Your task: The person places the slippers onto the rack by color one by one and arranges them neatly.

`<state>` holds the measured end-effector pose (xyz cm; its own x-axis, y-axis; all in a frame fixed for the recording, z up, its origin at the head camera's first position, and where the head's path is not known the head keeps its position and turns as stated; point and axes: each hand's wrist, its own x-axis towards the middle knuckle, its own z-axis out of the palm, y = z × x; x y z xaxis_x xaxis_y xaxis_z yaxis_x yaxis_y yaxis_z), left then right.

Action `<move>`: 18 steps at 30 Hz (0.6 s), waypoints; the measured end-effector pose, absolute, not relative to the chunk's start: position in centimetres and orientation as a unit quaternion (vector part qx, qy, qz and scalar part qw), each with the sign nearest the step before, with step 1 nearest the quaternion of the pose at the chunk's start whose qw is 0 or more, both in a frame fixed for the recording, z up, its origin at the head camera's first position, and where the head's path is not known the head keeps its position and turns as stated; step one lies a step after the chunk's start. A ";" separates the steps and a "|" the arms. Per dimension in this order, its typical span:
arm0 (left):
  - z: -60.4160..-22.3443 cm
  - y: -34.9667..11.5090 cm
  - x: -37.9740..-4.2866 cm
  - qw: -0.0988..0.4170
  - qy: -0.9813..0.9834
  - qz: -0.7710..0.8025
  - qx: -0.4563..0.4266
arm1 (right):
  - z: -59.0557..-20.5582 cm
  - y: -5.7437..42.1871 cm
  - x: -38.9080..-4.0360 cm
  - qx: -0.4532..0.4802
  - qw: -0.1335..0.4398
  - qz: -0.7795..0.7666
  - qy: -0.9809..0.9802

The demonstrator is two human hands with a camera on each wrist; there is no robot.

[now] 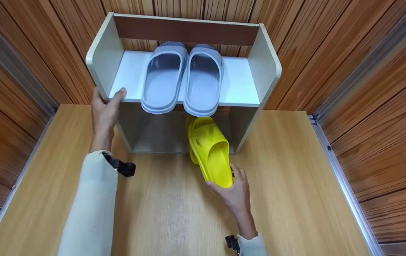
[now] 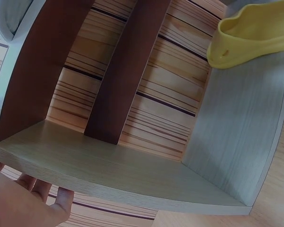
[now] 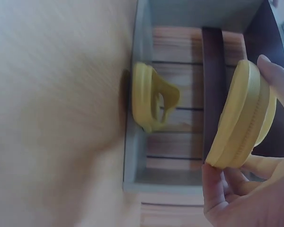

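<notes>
My right hand (image 1: 236, 193) grips a yellow slipper (image 1: 212, 149) by its heel, thumb on one side and fingers on the other. It hangs in front of the lower compartment of a small shoe rack (image 1: 254, 76), toe toward the rack. A second yellow slipper (image 3: 143, 97) sits on the rack's bottom board, mostly hidden behind the held one in the head view. My left hand (image 1: 104, 113) holds the rack's left side, thumb on the upper shelf, and its fingers (image 2: 61, 201) lie along the outside of the side panel.
Two grey slippers (image 1: 164, 81) stand side by side on the white upper shelf (image 1: 236, 83), toes overhanging its front edge. Wood-plank walls (image 1: 384, 124) rise behind and beside the light wooden floor board (image 1: 174, 213). Metal rails (image 1: 345, 185) edge the board.
</notes>
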<state>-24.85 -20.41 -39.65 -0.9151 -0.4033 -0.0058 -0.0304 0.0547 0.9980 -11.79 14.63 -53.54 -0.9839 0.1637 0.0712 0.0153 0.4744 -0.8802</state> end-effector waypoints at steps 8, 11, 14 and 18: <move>-39.6 -20.6 -25.0 0.150 -0.707 -0.679 0.132 | -54.5 12.2 -12.5 -0.064 0.069 0.490 -0.866; -39.5 -20.6 -24.9 0.152 -0.708 -0.677 0.131 | -54.8 11.3 -12.8 -0.067 0.068 0.486 -0.869; -39.6 -20.6 -24.9 0.150 -0.709 -0.676 0.133 | -55.0 10.5 -12.9 -0.071 0.065 0.480 -0.872; -39.8 -20.5 -24.8 0.143 -0.712 -0.673 0.140 | -55.3 9.5 -13.2 -0.077 0.060 0.470 -0.877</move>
